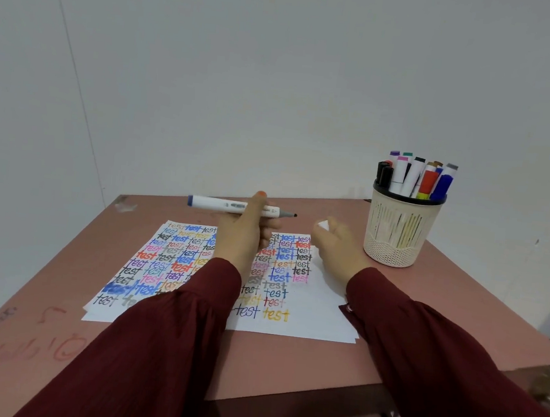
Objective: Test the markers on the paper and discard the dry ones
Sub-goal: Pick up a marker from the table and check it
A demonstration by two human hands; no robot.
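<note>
- Here, a pink table (286,360) is seen set against a white wall.
- White paper (320,313), covered in rows of coloured "test" words, is laid flat on it.
- A mesh pen holder (399,233), filled with upright markers (414,178), is set right of the paper.
- 1 uncapped white marker (227,205), tip pointing right, is gripped level above the paper by the left hand (242,235).
- A white cap (323,225) is pinched in the right hand (337,239), near the tip.

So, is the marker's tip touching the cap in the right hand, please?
Apart. The head view shows table between the tip of the marker in the left hand and the white cap in the right hand.
</note>
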